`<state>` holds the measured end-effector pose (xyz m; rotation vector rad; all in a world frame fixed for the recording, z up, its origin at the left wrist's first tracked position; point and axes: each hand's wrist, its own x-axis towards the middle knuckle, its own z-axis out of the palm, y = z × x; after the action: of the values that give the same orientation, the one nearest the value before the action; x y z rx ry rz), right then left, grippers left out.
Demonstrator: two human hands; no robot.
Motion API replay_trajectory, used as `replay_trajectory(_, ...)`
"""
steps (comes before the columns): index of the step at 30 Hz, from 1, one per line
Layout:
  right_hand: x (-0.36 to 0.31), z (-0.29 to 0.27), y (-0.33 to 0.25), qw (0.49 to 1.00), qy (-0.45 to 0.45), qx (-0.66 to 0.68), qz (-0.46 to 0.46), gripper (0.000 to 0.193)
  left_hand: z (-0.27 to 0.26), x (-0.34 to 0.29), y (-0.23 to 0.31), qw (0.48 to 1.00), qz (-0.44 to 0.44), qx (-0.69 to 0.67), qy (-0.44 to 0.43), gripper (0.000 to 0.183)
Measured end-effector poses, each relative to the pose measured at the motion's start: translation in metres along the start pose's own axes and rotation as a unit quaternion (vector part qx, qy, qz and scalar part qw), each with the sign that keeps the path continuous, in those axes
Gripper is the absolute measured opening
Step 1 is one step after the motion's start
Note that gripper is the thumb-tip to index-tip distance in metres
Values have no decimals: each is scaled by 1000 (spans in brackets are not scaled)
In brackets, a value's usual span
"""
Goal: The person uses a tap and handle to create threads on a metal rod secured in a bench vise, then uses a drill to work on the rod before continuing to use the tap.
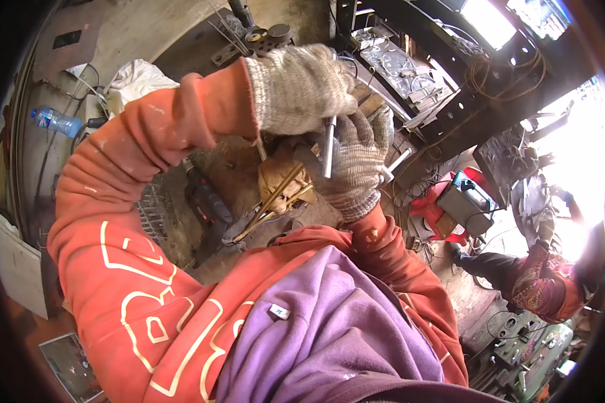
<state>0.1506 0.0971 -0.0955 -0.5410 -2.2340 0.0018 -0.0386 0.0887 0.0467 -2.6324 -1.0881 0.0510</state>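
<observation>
My left hand, in a pale knitted work glove, is closed around a straight silver metal rod. The rod's lower end sticks out below the fist and a short stub shows above it. Just to the right, my right hand is gloved too, its fingers bent upward against a brown block. What lies under those fingers is hidden. A silver T-shaped metal piece shows beside the right wrist. Below the hands, thin brass-coloured bars cross a crumpled brown piece.
A dark power tool lies below my left forearm. A plastic bottle is at far left. Dark steel framing with coiled wire stands at upper right. Right of me are a grey box on red material, another person and a green machine.
</observation>
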Motion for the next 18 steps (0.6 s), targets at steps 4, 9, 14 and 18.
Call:
replay_trajectory(4, 4, -6, -3, 999, 5, 46, 15, 42, -11, 1, 4, 969, -202, -142, -28, 37)
replay_trajectory(9, 6, -7, -5, 998, 14, 60, 26, 45, -36, 4, 5, 976, -199, -63, -63, 52)
replay_trajectory(14, 4, -6, -3, 998, 15, 57, 17, 47, -21, -1, 12, 968, -65, -237, -59, 72)
replay_trajectory(18, 3, -1, -1, 995, 15, 90, 27, 45, -9, -3, 21, 999, -32, 5, -9, 72)
